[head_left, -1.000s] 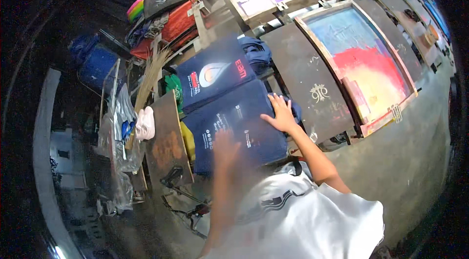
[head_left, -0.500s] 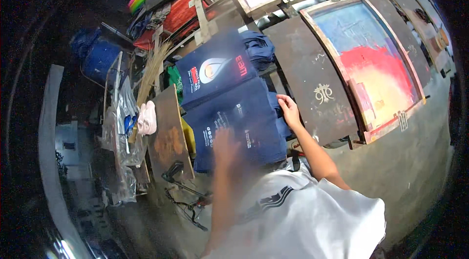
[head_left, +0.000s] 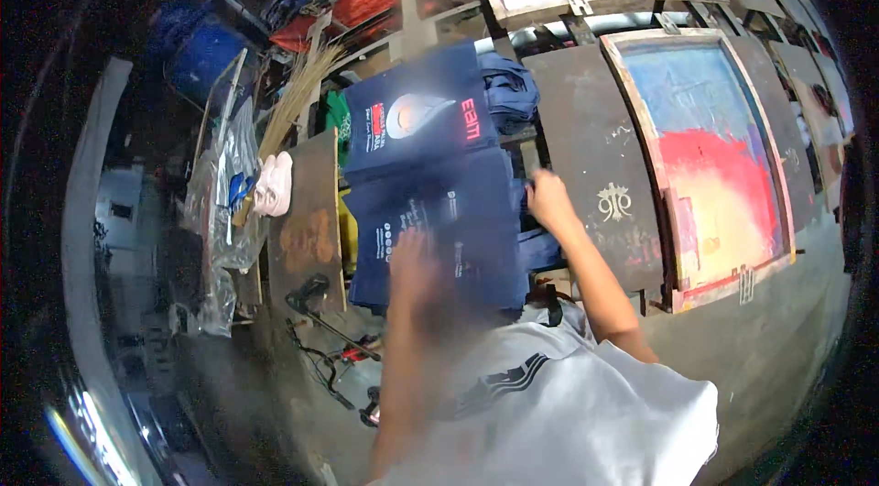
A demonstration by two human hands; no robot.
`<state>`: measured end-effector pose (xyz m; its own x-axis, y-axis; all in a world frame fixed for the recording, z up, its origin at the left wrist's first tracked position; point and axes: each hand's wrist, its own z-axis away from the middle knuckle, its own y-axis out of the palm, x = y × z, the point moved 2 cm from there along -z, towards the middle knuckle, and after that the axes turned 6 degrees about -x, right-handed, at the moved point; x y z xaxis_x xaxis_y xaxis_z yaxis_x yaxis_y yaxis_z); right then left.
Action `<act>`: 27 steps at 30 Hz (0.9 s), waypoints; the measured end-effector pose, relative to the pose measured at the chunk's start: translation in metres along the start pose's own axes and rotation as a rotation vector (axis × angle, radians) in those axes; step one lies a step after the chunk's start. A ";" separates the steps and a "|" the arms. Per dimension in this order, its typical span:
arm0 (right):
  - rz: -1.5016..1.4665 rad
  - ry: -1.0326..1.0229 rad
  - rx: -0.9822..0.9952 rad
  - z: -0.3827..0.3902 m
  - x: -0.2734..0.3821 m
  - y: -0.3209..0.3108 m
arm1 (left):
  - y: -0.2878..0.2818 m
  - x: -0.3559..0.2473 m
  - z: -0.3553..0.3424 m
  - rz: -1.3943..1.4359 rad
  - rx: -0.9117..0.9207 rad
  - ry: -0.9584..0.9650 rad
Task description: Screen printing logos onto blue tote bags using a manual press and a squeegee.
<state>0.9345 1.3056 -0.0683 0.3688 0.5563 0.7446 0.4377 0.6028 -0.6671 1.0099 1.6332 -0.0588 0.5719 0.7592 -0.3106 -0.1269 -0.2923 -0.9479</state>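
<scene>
Two piles of navy fabric bags lie in front of me. The far printed bag [head_left: 421, 152] carries a white drop-shaped print with red and white lettering; the near bag [head_left: 439, 252] shows small white prints. Over the near bag's left half is my left hand [head_left: 412, 257], its fingers smeared by motion. My right hand [head_left: 551, 199] is at the near pile's right edge, fingers curled beside the navy straps that stick out there. Whether those fingers grip a strap or the bag's edge is hidden. More folded navy bags [head_left: 508, 92] sit at the far right of the pile.
Right of the bags is a dark printing board [head_left: 600, 152], then a wood-framed screen [head_left: 723, 165] with blue, red and yellow ink. On the left, a brown board [head_left: 309, 234], pale pink shoes [head_left: 272, 184] and clear plastic sheeting [head_left: 236, 142]. A bicycle handlebar [head_left: 320, 367] stands near-left.
The view has turned slightly. My right hand's fingers have gone from loosely extended to curled at the bags' right edge. The left hand stays blurred over the near bag.
</scene>
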 end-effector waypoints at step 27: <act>0.617 -0.556 -0.011 0.057 0.087 0.100 | -0.049 0.046 -0.043 0.263 -0.479 -0.147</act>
<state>0.9633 1.4468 -0.0715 0.0873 0.9884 0.1242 0.2990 0.0930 -0.9497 1.0775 1.6578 -0.0234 0.4475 0.6885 -0.5708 0.1518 -0.6875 -0.7102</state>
